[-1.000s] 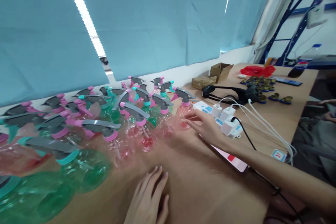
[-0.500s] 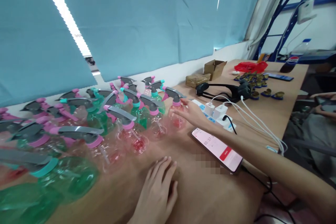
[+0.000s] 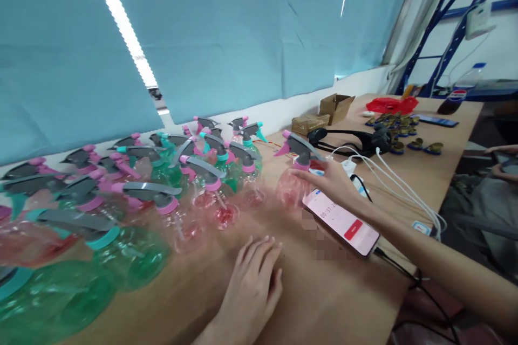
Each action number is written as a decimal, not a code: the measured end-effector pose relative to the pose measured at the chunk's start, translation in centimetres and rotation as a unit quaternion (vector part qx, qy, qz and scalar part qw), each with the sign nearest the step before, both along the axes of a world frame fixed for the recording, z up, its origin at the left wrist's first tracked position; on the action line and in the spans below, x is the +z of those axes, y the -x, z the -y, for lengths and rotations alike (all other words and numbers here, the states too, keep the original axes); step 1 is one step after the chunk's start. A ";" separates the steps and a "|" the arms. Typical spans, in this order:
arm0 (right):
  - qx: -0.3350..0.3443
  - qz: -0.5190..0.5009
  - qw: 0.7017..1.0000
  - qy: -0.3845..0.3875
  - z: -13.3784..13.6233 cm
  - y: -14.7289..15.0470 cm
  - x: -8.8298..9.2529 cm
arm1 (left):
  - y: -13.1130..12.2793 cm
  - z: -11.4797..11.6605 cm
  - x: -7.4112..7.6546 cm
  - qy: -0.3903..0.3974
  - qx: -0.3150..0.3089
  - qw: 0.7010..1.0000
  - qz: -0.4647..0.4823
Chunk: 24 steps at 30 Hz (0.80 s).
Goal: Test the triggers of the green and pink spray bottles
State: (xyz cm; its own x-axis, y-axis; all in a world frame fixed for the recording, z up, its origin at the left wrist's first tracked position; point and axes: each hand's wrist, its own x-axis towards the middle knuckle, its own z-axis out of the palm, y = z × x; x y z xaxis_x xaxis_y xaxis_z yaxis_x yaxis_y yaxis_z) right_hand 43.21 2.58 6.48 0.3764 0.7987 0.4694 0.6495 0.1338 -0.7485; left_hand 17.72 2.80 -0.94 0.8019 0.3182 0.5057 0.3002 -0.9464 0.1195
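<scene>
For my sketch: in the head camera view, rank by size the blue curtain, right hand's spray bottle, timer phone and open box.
Largest to smallest:
1. Blue curtain
2. Spray bottle and timer phone, too alike to rank
3. Open box

Right hand partly hides pink spray bottle and power strip. Foremost green spray bottle: cut off by left edge. Co-worker: cut off at right.

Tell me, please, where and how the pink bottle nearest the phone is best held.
Probably by the pink collar of that bottle, coming from the right, where the right hand is: the bottle is narrow there and widens below, while its pink trigger sticks out to the left.
</scene>
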 end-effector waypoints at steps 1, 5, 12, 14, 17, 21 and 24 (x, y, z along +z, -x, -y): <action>0.017 0.004 1.000 0.001 0.8 0.5 0.0 | 0.0 0.1 0.1 0.005 -0.002 1.000 0.003; 0.059 0.031 0.998 0.014 2.9 3.2 -0.4 | 0.8 0.1 0.3 0.003 0.040 0.999 -0.019; 0.166 0.050 0.985 -0.017 2.1 8.1 -0.9 | 5.9 0.2 -0.4 0.001 0.132 0.990 -0.056; 0.190 0.059 0.980 -0.011 1.8 9.5 -1.1 | 7.6 0.6 -0.4 0.006 0.146 0.986 -0.078; 0.220 0.061 0.974 0.002 1.7 11.6 -1.0 | 9.9 1.3 -0.3 0.008 0.152 0.983 -0.104; 0.268 0.052 0.962 0.024 2.3 14.3 -0.1 | 12.6 1.9 -0.2 0.008 0.159 0.982 -0.101; 0.290 0.061 0.954 0.029 2.6 15.7 0.1 | 14.8 2.1 -0.3 0.000 0.165 0.982 -0.091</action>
State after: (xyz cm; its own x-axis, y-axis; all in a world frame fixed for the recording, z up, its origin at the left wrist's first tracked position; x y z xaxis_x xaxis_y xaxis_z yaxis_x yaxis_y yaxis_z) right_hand 27.54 -0.03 6.60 -0.1928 0.8823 0.4293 0.5620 0.4580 -0.6888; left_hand 2.94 0.66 -1.25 0.7321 0.5760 0.3637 0.6070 -0.7939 0.0355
